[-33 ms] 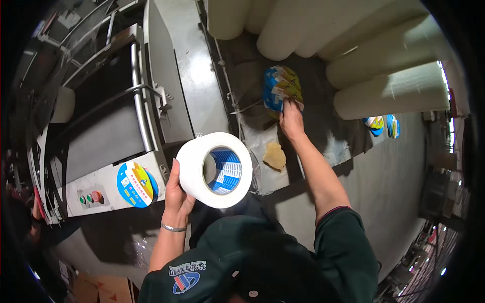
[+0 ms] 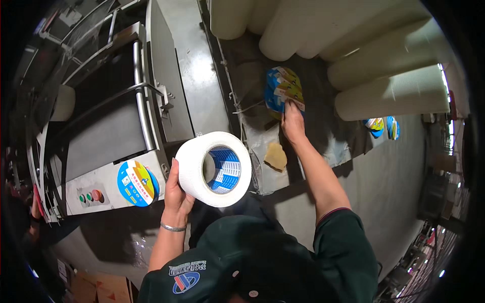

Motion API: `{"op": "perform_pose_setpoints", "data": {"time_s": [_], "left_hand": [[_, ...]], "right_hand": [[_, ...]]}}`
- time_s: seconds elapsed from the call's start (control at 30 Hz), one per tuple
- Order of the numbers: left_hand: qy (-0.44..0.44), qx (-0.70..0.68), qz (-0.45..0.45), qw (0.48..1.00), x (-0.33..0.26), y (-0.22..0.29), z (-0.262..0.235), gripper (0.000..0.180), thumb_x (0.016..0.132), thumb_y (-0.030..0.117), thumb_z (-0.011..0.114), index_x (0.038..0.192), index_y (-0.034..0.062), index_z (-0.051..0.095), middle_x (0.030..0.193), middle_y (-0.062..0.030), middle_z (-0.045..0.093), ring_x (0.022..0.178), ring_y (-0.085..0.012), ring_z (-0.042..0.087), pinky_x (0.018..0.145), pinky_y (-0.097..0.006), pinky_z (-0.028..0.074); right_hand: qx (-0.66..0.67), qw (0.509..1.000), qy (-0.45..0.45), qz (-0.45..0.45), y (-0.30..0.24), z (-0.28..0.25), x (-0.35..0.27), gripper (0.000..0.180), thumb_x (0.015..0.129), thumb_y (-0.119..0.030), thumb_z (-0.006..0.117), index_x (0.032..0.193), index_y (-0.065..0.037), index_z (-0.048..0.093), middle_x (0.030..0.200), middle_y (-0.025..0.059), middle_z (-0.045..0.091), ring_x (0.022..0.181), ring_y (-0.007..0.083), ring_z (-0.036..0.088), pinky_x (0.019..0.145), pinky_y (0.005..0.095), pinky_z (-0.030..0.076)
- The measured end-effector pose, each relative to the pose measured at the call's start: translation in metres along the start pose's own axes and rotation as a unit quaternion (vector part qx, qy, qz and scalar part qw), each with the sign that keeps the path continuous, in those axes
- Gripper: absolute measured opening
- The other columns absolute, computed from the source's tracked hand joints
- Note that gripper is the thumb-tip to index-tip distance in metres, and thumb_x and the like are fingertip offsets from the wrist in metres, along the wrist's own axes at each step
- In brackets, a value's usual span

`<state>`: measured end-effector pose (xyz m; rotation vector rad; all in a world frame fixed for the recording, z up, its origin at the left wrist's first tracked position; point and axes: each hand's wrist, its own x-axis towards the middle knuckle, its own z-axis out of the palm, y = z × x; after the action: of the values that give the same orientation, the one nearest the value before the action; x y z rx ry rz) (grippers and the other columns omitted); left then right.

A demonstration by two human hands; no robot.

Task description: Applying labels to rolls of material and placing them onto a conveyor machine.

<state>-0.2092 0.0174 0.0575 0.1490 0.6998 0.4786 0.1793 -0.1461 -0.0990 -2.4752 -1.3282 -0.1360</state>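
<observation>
The left hand (image 2: pixel 178 194) has its fingers curled around the rim of a fat white roll of woven tape (image 2: pixel 213 168), held up on edge in front of the chest with its blue-lined core showing. The right hand (image 2: pixel 292 121) stretches forward, fingertips pinching a stack of round blue-and-yellow paper labels (image 2: pixel 281 89) lying on dark plastic sheeting (image 2: pixel 323 136) on the worktop, near long pale cloth rolls (image 2: pixel 389 96) at its far edge.

One tape roll (image 2: pixel 214 169), five large rolls (image 2: pixel 391 96)

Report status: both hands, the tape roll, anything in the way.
Left hand grips white tape roll, held up. Right hand fingers on blue-yellow label stack. Tan scrap beside forearm; path clear.
</observation>
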Motion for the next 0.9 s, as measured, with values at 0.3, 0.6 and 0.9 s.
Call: {"op": "perform_pose_setpoints", "data": {"time_s": [0.3,0.6,0.9], "left_hand": [[-0.024,-0.051,0.021,0.998,-0.012,0.033,-0.02,0.048,0.109,0.041,0.051,0.137,0.0028,0.06,0.13,-0.0096,0.07,0.118,-0.0208,0.068,0.103,-0.038,0.054],[-0.009,-0.07,0.046,0.996,-0.017,0.064,-0.036,0.054,0.106,0.048,0.056,0.138,0.0059,0.059,0.132,-0.0068,0.068,0.123,-0.0201,0.064,0.108,-0.039,0.05],[-0.041,-0.081,0.073,0.993,-0.044,0.114,-0.046,0.064,0.105,0.055,0.052,0.145,0.0043,0.053,0.139,-0.0117,0.063,0.128,-0.0247,0.061,0.109,-0.041,0.049]], "right_hand": [[-0.033,0.998,-0.042,0.044,-0.029,-0.014,-0.021,0.023,0.081,0.002,0.063,0.103,-0.003,0.063,0.103,0.0196,0.066,0.1,0.0407,0.065,0.085,0.0491,0.054],[0.189,0.96,0.123,-0.165,-0.285,-0.178,-0.004,0.032,0.083,0.003,0.066,0.114,0.0,0.07,0.115,0.0196,0.071,0.107,0.0383,0.07,0.094,0.0463,0.057],[0.276,0.921,0.012,-0.275,-0.421,-0.186,-0.016,0.039,0.081,0.001,0.073,0.12,-0.001,0.071,0.123,0.0191,0.071,0.114,0.036,0.07,0.101,0.0441,0.056]]}}
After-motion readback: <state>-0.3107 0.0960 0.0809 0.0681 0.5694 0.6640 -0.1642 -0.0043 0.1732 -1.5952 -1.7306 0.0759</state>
